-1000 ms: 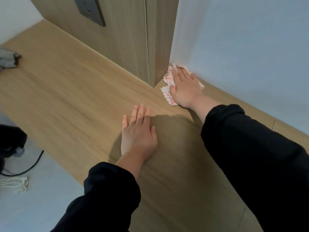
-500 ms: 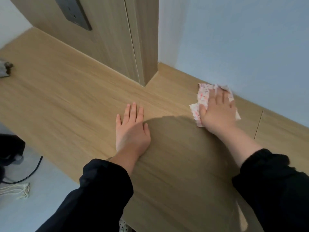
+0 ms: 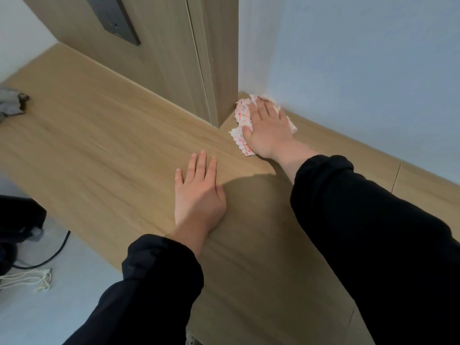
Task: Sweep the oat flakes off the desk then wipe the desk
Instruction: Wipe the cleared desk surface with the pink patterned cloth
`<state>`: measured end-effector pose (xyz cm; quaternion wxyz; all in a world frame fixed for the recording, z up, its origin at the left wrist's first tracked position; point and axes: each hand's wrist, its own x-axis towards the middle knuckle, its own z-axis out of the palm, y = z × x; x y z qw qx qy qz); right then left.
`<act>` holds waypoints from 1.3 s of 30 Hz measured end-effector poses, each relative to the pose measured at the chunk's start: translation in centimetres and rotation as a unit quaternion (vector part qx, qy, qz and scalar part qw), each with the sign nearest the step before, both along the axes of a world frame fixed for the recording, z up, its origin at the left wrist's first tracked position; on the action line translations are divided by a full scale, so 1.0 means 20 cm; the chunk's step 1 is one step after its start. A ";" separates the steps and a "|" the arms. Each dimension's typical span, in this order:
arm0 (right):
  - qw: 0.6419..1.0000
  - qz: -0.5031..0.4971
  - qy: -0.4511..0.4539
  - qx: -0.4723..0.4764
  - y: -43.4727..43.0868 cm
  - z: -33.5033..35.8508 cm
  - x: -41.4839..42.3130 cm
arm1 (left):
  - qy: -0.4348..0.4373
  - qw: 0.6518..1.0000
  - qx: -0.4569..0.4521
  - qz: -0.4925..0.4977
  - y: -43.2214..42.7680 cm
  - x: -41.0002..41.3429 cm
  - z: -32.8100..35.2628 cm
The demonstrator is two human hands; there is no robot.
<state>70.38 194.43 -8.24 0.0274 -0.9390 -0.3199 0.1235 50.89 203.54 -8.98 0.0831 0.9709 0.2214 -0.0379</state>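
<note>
My right hand [image 3: 267, 131] lies flat with straight fingers on a white cloth with red speckles [image 3: 241, 115], pressing it onto the wooden desk [image 3: 104, 145] in the corner where the wood panel meets the pale wall. My left hand [image 3: 198, 195] rests flat on the desk, palm down with fingers straight, nearer to me and left of the cloth. No oat flakes show on the desk surface.
A wood panel [image 3: 174, 58] with a dark socket plate [image 3: 112, 18] rises behind the desk. A grey crumpled object [image 3: 11, 104] lies at the desk's far left. Below the desk edge are a black cable [image 3: 49, 257], white cords [image 3: 32, 280] and a dark object [image 3: 17, 220].
My right hand slid the cloth out to the right along the wall, then back left into the corner by the panel. My left hand stayed flat on the desk.
</note>
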 end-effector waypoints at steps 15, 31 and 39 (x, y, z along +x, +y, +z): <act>0.996 -0.090 0.001 -0.008 -0.34 -0.01 -0.32 | 0.026 0.997 0.018 -0.065 -0.01 0.02 0.03; 0.990 -0.136 -0.020 -0.022 -1.06 -0.01 -0.41 | 0.021 0.957 -0.037 -0.286 -0.49 0.05 0.02; 0.952 -0.298 -0.013 -0.074 -1.39 0.02 -0.33 | 0.040 0.954 0.006 -0.296 -0.50 0.06 0.02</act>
